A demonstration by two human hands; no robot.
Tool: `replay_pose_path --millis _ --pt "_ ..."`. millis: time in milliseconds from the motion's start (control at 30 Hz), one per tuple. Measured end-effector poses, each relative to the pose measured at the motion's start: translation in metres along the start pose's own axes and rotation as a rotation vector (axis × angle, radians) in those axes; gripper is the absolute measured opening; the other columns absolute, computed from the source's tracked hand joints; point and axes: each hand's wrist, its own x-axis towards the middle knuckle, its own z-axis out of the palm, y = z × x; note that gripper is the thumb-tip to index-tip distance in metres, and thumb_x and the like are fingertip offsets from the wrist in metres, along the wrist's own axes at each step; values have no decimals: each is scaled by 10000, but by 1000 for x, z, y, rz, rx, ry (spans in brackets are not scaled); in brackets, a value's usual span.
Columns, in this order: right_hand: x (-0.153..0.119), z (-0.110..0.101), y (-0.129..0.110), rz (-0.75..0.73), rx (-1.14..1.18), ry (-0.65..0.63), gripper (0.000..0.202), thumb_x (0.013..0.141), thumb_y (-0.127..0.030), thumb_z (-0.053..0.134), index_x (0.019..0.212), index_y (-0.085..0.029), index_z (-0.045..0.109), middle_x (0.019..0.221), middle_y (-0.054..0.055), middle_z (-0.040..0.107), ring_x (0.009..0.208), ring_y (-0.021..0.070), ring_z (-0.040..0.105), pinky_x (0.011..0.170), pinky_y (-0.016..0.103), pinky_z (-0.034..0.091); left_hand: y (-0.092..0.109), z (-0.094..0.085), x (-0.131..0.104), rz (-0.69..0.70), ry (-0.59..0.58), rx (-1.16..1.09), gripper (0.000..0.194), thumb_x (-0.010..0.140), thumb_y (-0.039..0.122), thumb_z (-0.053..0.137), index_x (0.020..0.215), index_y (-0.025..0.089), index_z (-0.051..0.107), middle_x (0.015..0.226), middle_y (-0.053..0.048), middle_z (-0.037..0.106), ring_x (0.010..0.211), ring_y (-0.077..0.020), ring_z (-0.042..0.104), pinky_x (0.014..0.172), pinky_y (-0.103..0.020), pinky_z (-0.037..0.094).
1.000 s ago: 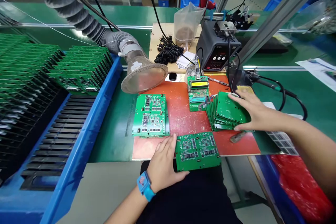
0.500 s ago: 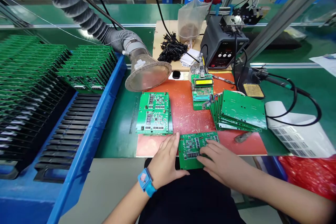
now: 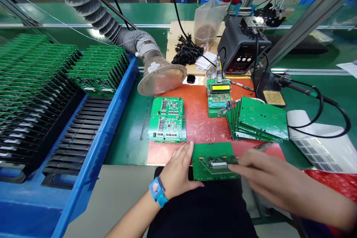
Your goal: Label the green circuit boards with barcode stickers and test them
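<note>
My left hand (image 3: 178, 171), with a blue band on its wrist, lies along the left edge of a green circuit board (image 3: 202, 149). Its fingers are stretched out and the thumb is spread along the near edge. This board overhangs the front of the orange mat. Above it, my right hand (image 3: 264, 174) pinches the right end of a second circuit board (image 3: 214, 169), tilted and smeared by motion. A pale part shows on the smeared board. Just beyond my right hand, a slim greyish tool (image 3: 263, 146) is partly hidden.
Stacked display boards (image 3: 167, 121) stand left on the mat (image 3: 195, 119); fanned green boards (image 3: 262, 117) lie right. Behind are an LCD tester board (image 3: 219, 98), a fume extractor hood (image 3: 163, 80) and a soldering station (image 3: 242, 50). A blue bin (image 3: 111, 119) of racked boards stands left.
The display board that lay face up under both hands has been lifted and tilted by my right hand, showing a plain green board below. My right hand moved right; my left stayed.
</note>
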Motion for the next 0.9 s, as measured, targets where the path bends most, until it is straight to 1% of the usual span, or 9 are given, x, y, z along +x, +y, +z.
replay_pose_path --millis 133,233,300,400,500,600,700,800,900 --pt "30 -10 18 131 286 -121 322 920 -151 401 1146 -223 618 968 66 622 867 138 603 756 259 499 1 0 1 29 31 7 1257 634 446 776 1460 206 -140 1445 -211 344 1325 -367 346 1044 -565 354" --pt "56 6 35 169 337 -154 274 904 -158 447 1062 -197 668 959 62 660 883 149 624 800 278 500 0 0 1 61 47 32 1219 673 418 745 1455 188 -162 1421 -228 370 1309 -373 368 1027 -567 367" --pt "63 20 41 206 239 -87 288 900 -145 439 1076 -183 665 979 80 666 914 170 621 832 313 496 -1 1 1 68 52 49 1265 640 441 769 1453 186 -167 1413 -235 376 1300 -388 375 1015 -576 376" --pt "54 42 37 164 10 19 408 874 -293 525 1268 -188 546 1208 149 577 1144 268 519 955 455 427 -2 2 0 58 48 57 1323 572 457 808 1460 185 -135 1415 -234 375 1292 -402 378 1011 -585 378" --pt "36 63 23 80 -133 -21 912 651 -464 738 1428 -224 323 1443 212 330 1325 402 283 1014 615 293 -1 3 0 52 43 62 1257 588 416 793 1471 184 -71 1428 -222 365 1303 -396 364 1022 -582 367" --pt "26 71 6 109 -171 -82 1004 566 -331 789 1434 -231 294 1411 225 345 1291 408 323 995 612 314 2 3 -1 67 60 53 1184 623 409 759 1475 186 -33 1436 -216 355 1318 -390 345 1032 -583 347" --pt "19 48 0 138 -153 -83 950 566 -262 752 1416 -281 327 1378 174 375 1257 375 369 981 564 365 2 1 -10 127 108 -46 1220 611 608 712 1477 163 -24 1481 -246 247 1338 -417 298 1042 -590 317" --pt "3 0 19 223 -248 40 909 603 -286 729 1417 -316 326 1451 135 276 1307 371 308 983 543 386 -8 -4 -26 197 368 -208 1107 647 763 547 1478 215 64 1476 -198 269 1293 -392 380 1016 -548 365" --pt "-17 -40 72 330 -380 172 823 693 -427 686 1422 -294 327 1448 131 295 1303 360 344 1005 525 384 -23 -20 -35 46 866 -231 647 841 548 499 1408 313 296 1366 -97 428 1218 -292 471 984 -466 406"
